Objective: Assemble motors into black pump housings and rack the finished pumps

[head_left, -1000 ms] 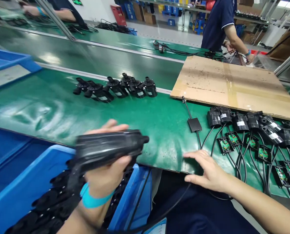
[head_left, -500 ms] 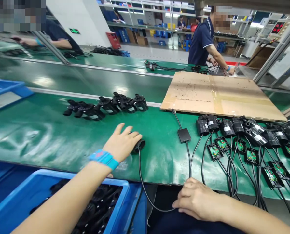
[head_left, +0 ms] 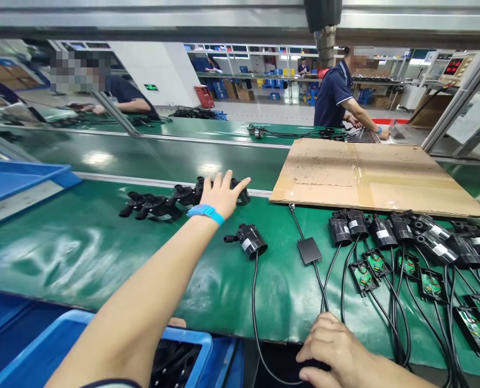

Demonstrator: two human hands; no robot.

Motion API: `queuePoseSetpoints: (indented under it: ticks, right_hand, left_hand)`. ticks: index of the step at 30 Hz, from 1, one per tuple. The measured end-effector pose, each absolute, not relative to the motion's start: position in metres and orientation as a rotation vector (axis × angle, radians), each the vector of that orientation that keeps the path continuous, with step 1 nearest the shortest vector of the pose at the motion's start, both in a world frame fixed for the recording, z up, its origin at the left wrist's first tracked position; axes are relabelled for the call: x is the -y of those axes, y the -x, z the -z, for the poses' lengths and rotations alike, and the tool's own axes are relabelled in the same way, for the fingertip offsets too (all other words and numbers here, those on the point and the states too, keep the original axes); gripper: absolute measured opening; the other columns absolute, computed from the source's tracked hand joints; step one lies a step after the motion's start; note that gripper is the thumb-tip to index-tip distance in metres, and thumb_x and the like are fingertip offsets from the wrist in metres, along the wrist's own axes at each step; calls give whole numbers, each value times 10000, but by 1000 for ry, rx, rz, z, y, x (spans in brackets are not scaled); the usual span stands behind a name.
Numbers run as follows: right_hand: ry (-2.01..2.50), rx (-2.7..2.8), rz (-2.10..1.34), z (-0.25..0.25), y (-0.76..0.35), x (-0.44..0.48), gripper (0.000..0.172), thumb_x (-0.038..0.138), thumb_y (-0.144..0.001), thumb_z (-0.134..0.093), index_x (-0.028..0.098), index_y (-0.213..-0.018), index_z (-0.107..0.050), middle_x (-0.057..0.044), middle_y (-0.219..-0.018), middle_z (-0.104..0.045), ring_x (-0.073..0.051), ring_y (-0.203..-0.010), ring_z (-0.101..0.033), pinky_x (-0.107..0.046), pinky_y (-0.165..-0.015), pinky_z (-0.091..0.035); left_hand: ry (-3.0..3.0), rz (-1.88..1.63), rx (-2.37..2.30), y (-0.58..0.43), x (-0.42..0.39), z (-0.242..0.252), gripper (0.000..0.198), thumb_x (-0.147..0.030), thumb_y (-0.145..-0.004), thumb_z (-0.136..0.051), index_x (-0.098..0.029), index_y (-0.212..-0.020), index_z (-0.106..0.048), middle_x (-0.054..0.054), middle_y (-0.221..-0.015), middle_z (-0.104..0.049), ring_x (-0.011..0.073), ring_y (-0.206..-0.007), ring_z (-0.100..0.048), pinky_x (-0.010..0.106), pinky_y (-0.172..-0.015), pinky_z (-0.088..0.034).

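My left hand [head_left: 223, 195] is stretched out with spread fingers over a row of black pumps [head_left: 159, 209] and partly hides several of them. Whether it touches one I cannot tell. Nearer to me lies a single black pump [head_left: 252, 241] with a white label, its spout facing left. Its black cable [head_left: 254, 302] hangs over the table edge and runs to my right hand [head_left: 332, 350], whose fingers are curled at the front edge, the cable passing at the thumb. A flat black box [head_left: 310, 250] on a cable lies beyond the right hand.
Several cabled pumps [head_left: 383, 233] and open boxes with green circuit boards [head_left: 431, 284] crowd the right. Behind them lies a cardboard sheet [head_left: 361, 175]. A blue bin [head_left: 201, 337] with black parts stands below left. A power screwdriver [head_left: 324, 27] hangs above. Co-workers [head_left: 334, 97] are across the line.
My left hand has let go of the single pump and moved away from me to the row of pumps. The right hand stays near the front edge, and the view has tilted up.
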State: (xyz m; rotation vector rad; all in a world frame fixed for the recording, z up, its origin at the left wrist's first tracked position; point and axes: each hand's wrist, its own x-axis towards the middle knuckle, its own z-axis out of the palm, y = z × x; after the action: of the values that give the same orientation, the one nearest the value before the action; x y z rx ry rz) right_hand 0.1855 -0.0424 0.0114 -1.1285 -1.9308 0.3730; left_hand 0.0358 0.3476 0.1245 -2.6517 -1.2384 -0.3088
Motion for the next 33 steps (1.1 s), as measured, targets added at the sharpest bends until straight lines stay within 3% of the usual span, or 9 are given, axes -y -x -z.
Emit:
queuePoseSetpoints:
  ticks: [4, 7, 12, 16, 19, 21, 24, 30, 33]
  right_hand:
    - [1134, 2020, -271, 17, -183, 33, 274, 500, -1010, -597, 234, -1024, -662, 25, -804, -739, -136, -746, -660, -320, -756, -456]
    - [1192, 1954, -263, 15, -187, 31, 267, 512, -988, -632, 253, -1041, -674, 22, -880, -751, -132, -816, -675, -322, -866, -471]
    - [1396, 1887, -344, -43, -214, 37, 291, 468, -990, -620, 245, -1173, -661, -46, -1114, -720, -183, -1029, -654, -349, -938, -502]
    - [1775, 1945, -326, -83, -237, 3, 426, 449, -948, -677, 238, -1314, -619, -122, -1345, -625, -295, -1203, -586, -484, -1017, -512]
    - [1884, 1926, -376, -82, -244, -47, 748, 508, -838, -793, 192, -1453, -508, -210, -1517, -468, -368, -1343, -506, -562, -1105, -464]
    - [1883, 1856, -463, -73, -245, -76, 775, 377, -799, -840, 175, -1459, -488, -245, -1535, -429, -399, -1363, -489, -621, -1119, -432]
    - [1798, 1760, -560, -61, -250, -96, 626, 128, -832, -681, 169, -1425, -488, -216, -1493, -485, -351, -1389, -480, -601, -1167, -390]
    - [1561, 1381, -926, -68, -267, -77, 549, 171, -973, -176, 223, -1519, -161, -102, -1193, -671, -206, -979, -736, -487, -882, -621]
    - [1138, 915, -1287, -80, -260, -61, 523, 225, -952, -277, 247, -1474, -248, -71, -1126, -695, -225, -953, -754, -509, -882, -624]
  left_hand:
    - [2770, 253, 1258, -61, -377, -114, 479, -60, -904, -414, -222, -1224, -731, 169, -1591, -428, 473, -1485, -314, 680, -1146, -254]
    - [2788, 324, 1283, -64, -380, -114, 386, -87, -919, -403, -144, -1085, -746, 235, -1369, -590, 475, -1327, -497, 685, -1029, -395]
    - [2766, 553, 1370, -44, -374, -127, 393, -345, -949, -552, -154, -1287, -613, 163, -1223, -621, 391, -1163, -602, 711, -993, -439]
    - [2703, 1494, 1677, -38, -341, -130, 957, -621, -588, -884, -135, -1322, -507, 111, -1123, -641, 322, -1071, -628, 680, -1035, -458]
    - [2609, 2482, 1611, -34, -278, -130, 1022, -644, -366, -962, -206, -1192, -550, 39, -1072, -670, 238, -1042, -645, 590, -1153, -410]
    - [2626, 2778, 1657, -27, -225, -128, 878, -585, -395, -983, -255, -1122, -618, 30, -1132, -696, 228, -1098, -652, 521, -1186, -406]
    - [2497, 2805, 2321, -13, -156, -118, 741, -651, -447, -943, -254, -1030, -715, 54, -1121, -738, 232, -981, -702, 435, -1106, -510]
    - [1932, 3202, 2232, 2, -124, -67, 591, -631, -576, -886, -223, -973, -726, 34, -984, -768, 179, -863, -707, 255, -768, -587]
    - [1898, 3138, 2194, 8, -138, -45, 529, -606, -635, -853, -232, -968, -684, -2, -907, -740, 168, -838, -699, 272, -752, -575]
